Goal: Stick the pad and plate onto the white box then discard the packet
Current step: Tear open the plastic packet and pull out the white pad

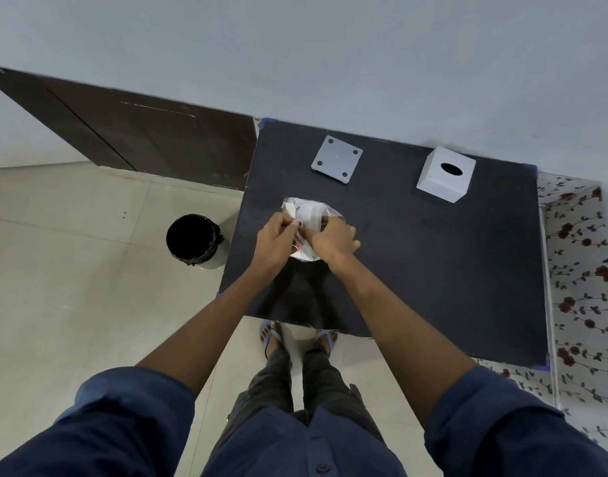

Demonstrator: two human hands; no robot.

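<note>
A clear plastic packet [306, 215] with white contents is held just above the black table [433, 270], near its left-middle. My left hand [276, 241] pinches the packet's left side and my right hand [333, 241] grips its right side; the fingers meet over it. What is inside the packet is hidden by plastic and fingers. A flat light-grey square plate [337, 159] with four dark corner dots lies at the back of the table. The white box [446, 174], with a dark oval hole on top, stands at the back right.
A bin with a black liner [195, 241] stands on the tiled floor just left of the table. A dark wooden panel [141, 139] leans along the wall at left. Floral-patterned surface [581, 270] borders the table's right edge. My feet are under the table's front edge.
</note>
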